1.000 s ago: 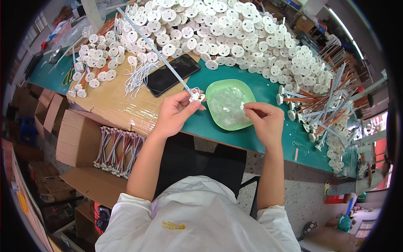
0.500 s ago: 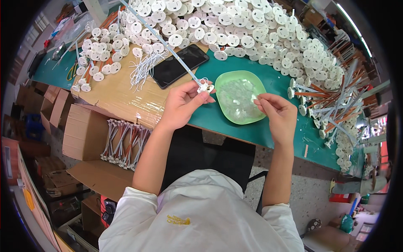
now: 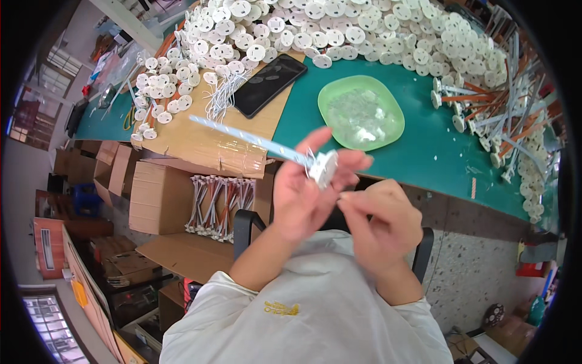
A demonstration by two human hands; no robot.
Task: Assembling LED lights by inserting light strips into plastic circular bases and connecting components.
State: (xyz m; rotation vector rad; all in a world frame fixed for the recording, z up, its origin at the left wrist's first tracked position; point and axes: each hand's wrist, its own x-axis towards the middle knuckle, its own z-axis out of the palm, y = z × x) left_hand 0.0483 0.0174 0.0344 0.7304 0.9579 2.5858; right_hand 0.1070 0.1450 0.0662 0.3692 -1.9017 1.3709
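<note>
My left hand (image 3: 297, 200) is turned palm up near my body, holding a white disc (image 3: 325, 168) between its fingers. From the disc a pale blue striped stick (image 3: 251, 139) points out to the left. Thin white cord shows where the stick meets the disc. Just right of the disc, my right hand (image 3: 385, 224) is closed in a pinch, its fingertips almost at the left fingers. Whatever sits in that pinch is too small to make out. Beyond both hands, a light green dish (image 3: 396, 118) holds small clear pieces (image 3: 357, 115).
White discs (image 3: 357, 36) on sticks are heaped across the back of the green table (image 3: 436, 158). A black tablet (image 3: 270, 85) and white cords (image 3: 224, 100) lie on a cardboard sheet (image 3: 200, 145). At left below, an open carton (image 3: 154, 197) holds bundled sticks (image 3: 221, 206).
Both hands have drawn back from the table toward my body and come close together. My right hand has left the green dish. The disc and stick have moved with my left hand.
</note>
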